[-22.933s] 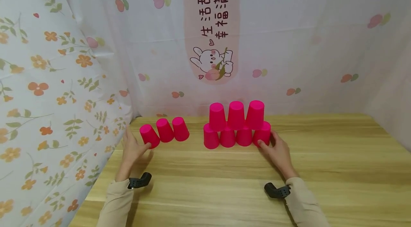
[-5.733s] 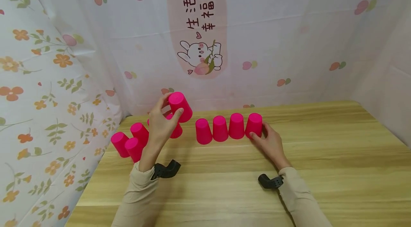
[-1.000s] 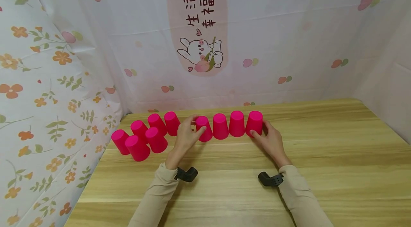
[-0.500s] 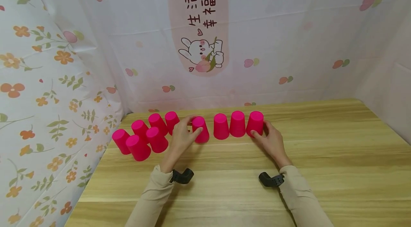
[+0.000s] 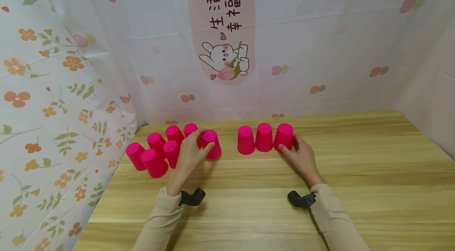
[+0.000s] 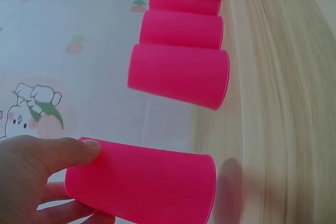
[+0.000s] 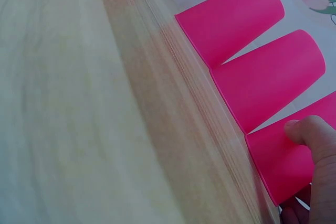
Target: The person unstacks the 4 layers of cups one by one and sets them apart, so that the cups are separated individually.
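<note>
My left hand (image 5: 188, 156) grips an upside-down pink cup (image 5: 211, 144) between thumb and fingers, left of a row of three. In the left wrist view that cup (image 6: 147, 182) hangs a little off the wood, with a shadow beside its rim. My right hand (image 5: 302, 160) holds the rightmost cup (image 5: 283, 136) of the row, its thumb on the near side. The middle cup (image 5: 264, 137) and the left one (image 5: 245, 140) stand close by it, rims down. Several more pink cups (image 5: 154, 164) cluster at the left, partly hidden behind my left hand.
A wood-grain table (image 5: 249, 211) carries everything. Behind it hangs a white printed curtain (image 5: 320, 45) with a rabbit picture, and a flowered curtain (image 5: 53, 124) closes the left side. Black wrist cameras (image 5: 193, 197) sit on both wrists.
Earlier, three cups stood on top of four; those three now stand at the left. In the last second my left hand carried the row's leftmost cup leftward. The right hand stays put.
</note>
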Motion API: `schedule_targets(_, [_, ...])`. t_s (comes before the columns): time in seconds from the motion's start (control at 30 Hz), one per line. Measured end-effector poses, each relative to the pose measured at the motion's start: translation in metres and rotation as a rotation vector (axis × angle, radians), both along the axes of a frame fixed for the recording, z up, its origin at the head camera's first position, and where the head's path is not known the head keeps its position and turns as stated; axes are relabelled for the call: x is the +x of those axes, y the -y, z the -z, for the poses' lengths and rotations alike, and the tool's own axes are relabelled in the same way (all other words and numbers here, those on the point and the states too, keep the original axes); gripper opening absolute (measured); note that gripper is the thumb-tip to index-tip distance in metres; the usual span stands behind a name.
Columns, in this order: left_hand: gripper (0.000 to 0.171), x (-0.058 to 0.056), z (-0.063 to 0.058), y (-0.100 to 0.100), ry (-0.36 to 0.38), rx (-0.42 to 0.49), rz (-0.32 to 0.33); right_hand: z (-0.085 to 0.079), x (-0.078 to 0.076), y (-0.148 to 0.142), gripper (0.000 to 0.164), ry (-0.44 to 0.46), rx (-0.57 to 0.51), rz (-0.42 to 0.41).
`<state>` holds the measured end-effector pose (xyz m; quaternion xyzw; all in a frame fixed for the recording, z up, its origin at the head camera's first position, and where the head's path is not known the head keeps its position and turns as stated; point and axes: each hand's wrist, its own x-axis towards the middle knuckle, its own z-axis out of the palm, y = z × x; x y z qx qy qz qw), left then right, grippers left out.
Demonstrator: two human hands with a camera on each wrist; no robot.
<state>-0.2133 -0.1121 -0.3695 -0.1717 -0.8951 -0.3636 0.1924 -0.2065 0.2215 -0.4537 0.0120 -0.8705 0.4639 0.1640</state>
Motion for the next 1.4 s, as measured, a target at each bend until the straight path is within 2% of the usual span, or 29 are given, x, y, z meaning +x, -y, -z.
schedule_targets(0.17, [0.047,0.003,-0.001,0.01,0.009,-0.004,-0.009,0.001,0.0,-0.001,0.059,-0.01,-0.002,-0.005])
schedule_targets(0.4, [0.051,0.008,-0.003,0.022,0.051,-0.041,-0.084,0.002,-0.001,-0.001,0.059,-0.004,-0.003,-0.004])
schedule_targets(0.6, [0.052,0.011,-0.004,0.029,0.055,-0.094,-0.114,0.001,0.0,-0.001,0.059,0.003,-0.007,-0.004])
schedule_targets(0.87, [0.054,0.016,-0.002,0.039,0.09,-0.093,-0.165,0.001,-0.001,-0.001,0.061,0.003,-0.007,-0.005])
schedule_targets(1.4, [0.053,0.017,0.004,0.037,0.047,-0.127,-0.221,0.0,-0.001,0.0,0.061,0.001,-0.007,-0.008])
